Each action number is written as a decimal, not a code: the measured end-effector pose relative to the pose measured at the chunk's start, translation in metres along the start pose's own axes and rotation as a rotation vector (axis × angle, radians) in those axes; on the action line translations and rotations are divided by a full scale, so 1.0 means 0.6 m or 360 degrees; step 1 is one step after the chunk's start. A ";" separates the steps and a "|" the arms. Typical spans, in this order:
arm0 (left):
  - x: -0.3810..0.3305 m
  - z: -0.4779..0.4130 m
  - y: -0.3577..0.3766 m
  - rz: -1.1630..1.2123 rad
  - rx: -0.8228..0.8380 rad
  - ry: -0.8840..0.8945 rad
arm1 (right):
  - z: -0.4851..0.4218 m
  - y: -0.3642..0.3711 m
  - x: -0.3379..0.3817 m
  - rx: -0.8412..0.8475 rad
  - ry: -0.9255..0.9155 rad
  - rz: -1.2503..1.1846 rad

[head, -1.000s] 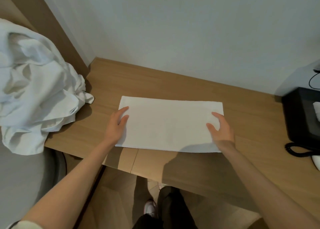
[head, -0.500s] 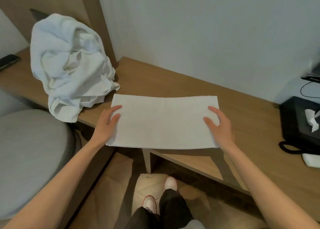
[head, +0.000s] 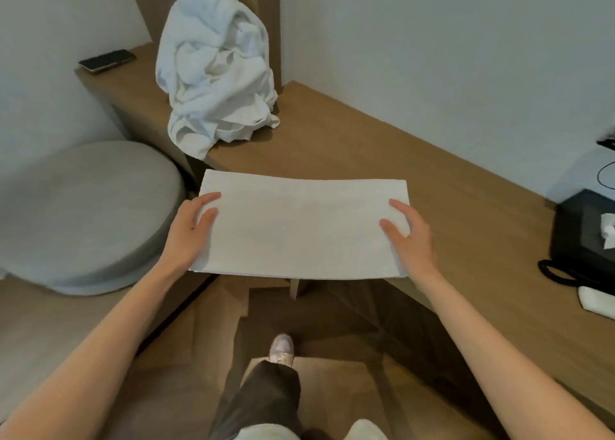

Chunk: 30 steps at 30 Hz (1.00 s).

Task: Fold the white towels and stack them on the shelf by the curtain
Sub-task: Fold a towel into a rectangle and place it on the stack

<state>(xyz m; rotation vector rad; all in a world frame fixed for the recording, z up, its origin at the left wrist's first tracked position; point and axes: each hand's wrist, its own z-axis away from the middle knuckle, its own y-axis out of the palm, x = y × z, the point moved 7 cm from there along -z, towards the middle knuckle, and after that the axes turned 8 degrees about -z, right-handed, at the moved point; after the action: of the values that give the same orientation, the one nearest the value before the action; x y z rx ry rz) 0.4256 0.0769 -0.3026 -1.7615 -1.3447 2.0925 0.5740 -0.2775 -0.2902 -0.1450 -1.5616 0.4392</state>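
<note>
Drawn back off the desk (head: pixel 366 146) since a second ago, now held over its front edge at frame centre: folded white towel (head: pixel 299 230). Left fingers (head: pixel 208 196) clamped on the towel's left short edge, thumb on top. Right fingers (head: pixel 397 205) clamped likewise on the right edge. Left hand (head: pixel 189 233) and right hand (head: pixel 412 240) level, towel flat between. Upper centre: crumpled towel pile (head: pixel 216 70) on the desk. Left: grey round stool (head: pixel 83 213).
</note>
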 end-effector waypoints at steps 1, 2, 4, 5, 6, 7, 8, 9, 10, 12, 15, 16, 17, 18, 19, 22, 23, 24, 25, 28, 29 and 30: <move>0.005 0.032 -0.007 -0.0008 -0.0031 -0.0029 | 0.020 0.001 0.000 0.0023 -0.0020 -0.0007; 0.010 0.064 -0.016 -0.0017 -0.0061 -0.0061 | 0.040 0.003 0.000 0.0051 -0.0036 -0.0002; 0.024 0.128 -0.035 -0.0022 -0.0119 -0.0155 | 0.079 0.013 0.002 0.0122 -0.0049 0.0033; 0.033 0.160 -0.046 -0.0025 -0.0139 -0.0213 | 0.097 0.021 0.003 0.0157 -0.0051 0.0049; 0.044 0.192 -0.058 -0.0025 -0.0157 -0.0268 | 0.115 0.031 0.005 0.0201 -0.0058 0.0060; 0.055 0.222 -0.071 -0.0021 -0.0182 -0.0315 | 0.133 0.043 0.007 0.0255 -0.0067 0.0070; 0.068 0.252 -0.085 -0.0023 -0.0208 -0.0355 | 0.151 0.056 0.010 0.0309 -0.0076 0.0075; 0.082 0.281 -0.100 -0.0032 -0.0235 -0.0387 | 0.168 0.072 0.013 0.0359 -0.0084 0.0076; 0.098 0.308 -0.115 -0.0042 -0.0263 -0.0416 | 0.185 0.089 0.016 0.0407 -0.0092 0.0080; 0.133 0.360 -0.148 -0.0049 -0.0323 -0.0482 | 0.221 0.127 0.020 0.0508 -0.0096 0.0096; 0.191 0.435 -0.193 -0.0057 -0.0378 -0.0603 | 0.271 0.196 0.029 0.0685 -0.0098 0.0100; 0.214 0.460 -0.209 -0.0069 -0.0394 -0.0655 | 0.288 0.222 0.034 0.0750 -0.0109 0.0109; 0.237 0.486 -0.226 -0.0084 -0.0406 -0.0711 | 0.304 0.250 0.038 0.0809 -0.0120 0.0126; 0.259 0.511 -0.242 -0.0098 -0.0415 -0.0770 | 0.320 0.279 0.043 0.0862 -0.0134 0.0147; 0.281 0.536 -0.257 -0.0107 -0.0424 -0.0827 | 0.335 0.308 0.048 0.0913 -0.0147 0.0164; 0.346 0.607 -0.308 -0.0114 -0.0493 -0.0973 | 0.388 0.402 0.061 0.1069 -0.0184 0.0201; 0.368 0.630 -0.325 -0.0109 -0.0520 -0.1018 | 0.406 0.434 0.066 0.1117 -0.0201 0.0220; 0.391 0.652 -0.344 -0.0099 -0.0538 -0.1066 | 0.425 0.468 0.071 0.1164 -0.0218 0.0238; 0.414 0.673 -0.362 -0.0088 -0.0550 -0.1115 | 0.444 0.502 0.075 0.1207 -0.0231 0.0257; 0.488 0.734 -0.425 -0.0078 -0.0579 -0.1236 | 0.509 0.613 0.091 0.1327 -0.0262 0.0305; 0.515 0.752 -0.449 -0.0083 -0.0584 -0.1267 | 0.530 0.651 0.097 0.1354 -0.0255 0.0311; 0.540 0.768 -0.473 -0.0085 -0.0590 -0.1294 | 0.553 0.689 0.102 0.1381 -0.0242 0.0309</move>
<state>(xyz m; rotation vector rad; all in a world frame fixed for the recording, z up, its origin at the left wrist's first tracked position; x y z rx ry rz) -0.1914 0.1812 -0.3842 -0.9084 -2.0294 2.8041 0.1712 0.0615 -0.3766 0.4178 -1.3813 1.2602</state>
